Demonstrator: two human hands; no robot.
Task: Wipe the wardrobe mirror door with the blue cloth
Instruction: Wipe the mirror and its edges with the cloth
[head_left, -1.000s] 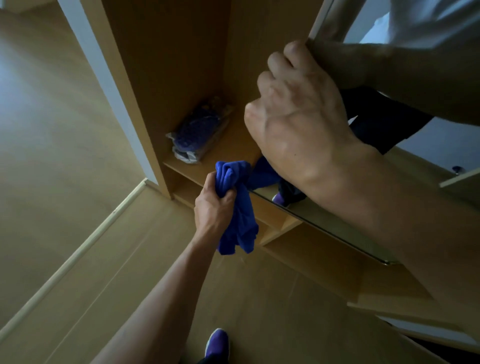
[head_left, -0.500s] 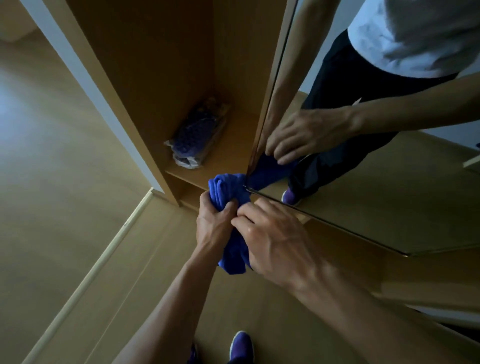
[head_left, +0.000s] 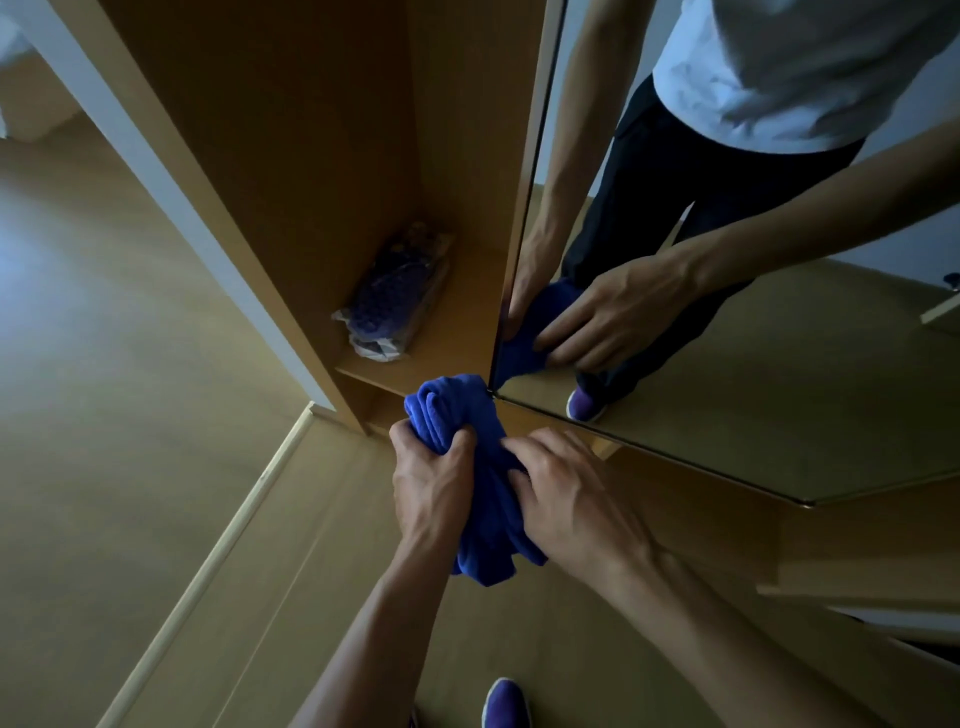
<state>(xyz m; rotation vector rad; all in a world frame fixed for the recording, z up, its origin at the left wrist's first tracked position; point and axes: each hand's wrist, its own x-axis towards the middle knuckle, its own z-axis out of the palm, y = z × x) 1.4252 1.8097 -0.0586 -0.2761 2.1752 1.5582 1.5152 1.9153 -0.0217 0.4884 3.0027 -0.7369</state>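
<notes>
both hands grip blue cloth (head_left: 480, 483) beside mirror door (head_left: 753, 395).

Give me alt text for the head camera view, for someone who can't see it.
A left hand and a right hand grip a bunched blue cloth beside the bottom corner of the wardrobe mirror door. The mirror reflects the arms and cloth; a plastic-wrapped bundle lies on the wardrobe shelf.
</notes>
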